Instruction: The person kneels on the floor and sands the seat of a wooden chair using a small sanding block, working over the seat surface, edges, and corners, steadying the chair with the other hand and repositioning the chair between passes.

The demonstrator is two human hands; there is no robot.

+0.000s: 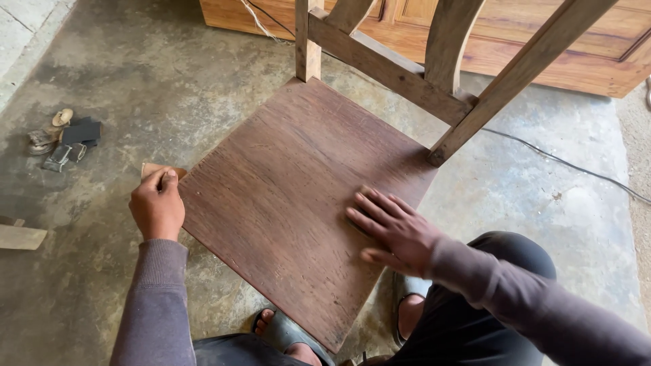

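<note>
I've got the left hand [156,205] clenched on a small tan piece of sandpaper [150,167], pinched against the left edge of the chair seat [285,196]; only a corner of the sheet shows past the fingers. The right hand [393,229] is released, flat, fingers spread, palm down on the seat toward its right side, gripping nothing.

Edges/room: seat edge runs right beside the left thumb, then on toward my knees, where the near corner sits btw the two sandalled feet [285,335]. Left of the left hand, open concrete floor [122,68], plenty of room. Further left and up, a small heap of dark scraps and bits [64,139], well apart. An offcut of pale wood [20,237] lies at the far left edge, also well apart. Beyond the right hand, the chair back rails [390,71] rise, so room upward is tight there. Right of the right hand, bare floor w/ a thin cable [563,163] crossing it. A varnished wood panel [529,41] stands behind the chair.

Seat look: flat, square board, dark reddish-brown, grain running along its length, matte, pale scratch marks near the left edge and front corner. Back frame is lighter, greyer wood.
</note>
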